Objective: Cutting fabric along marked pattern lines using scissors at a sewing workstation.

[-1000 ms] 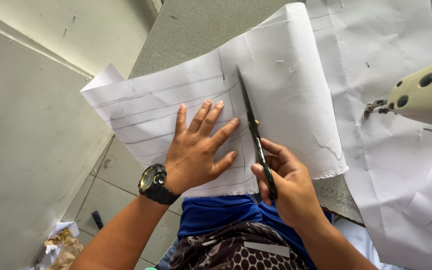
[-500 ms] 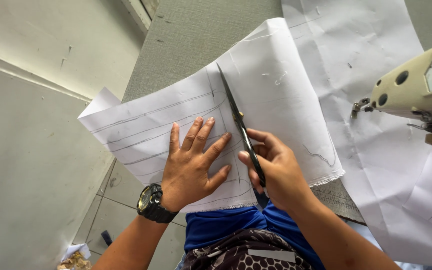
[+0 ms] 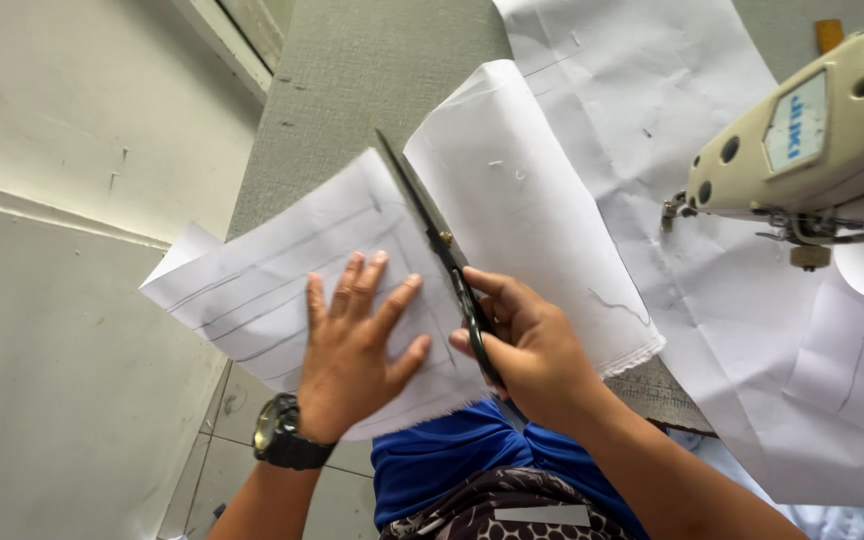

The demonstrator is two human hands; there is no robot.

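My left hand, with a black wristwatch on the wrist, lies flat with fingers spread on the left piece of a white cloth marked with pencil lines. My right hand grips the handles of black scissors. Their blades point away from me along a cut that runs the length of the cloth. The right piece of the cloth lies parted from the left one at the far end.
A cream sewing machine head stands at the right over more white cloth pieces. The grey table top ends at its left edge, with a pale wall and tiled floor beyond. My blue garment shows below.
The scissors have advanced along the cut toward the far edge, and the two cloth pieces have spread apart there. My left hand stayed pressed on the left piece.
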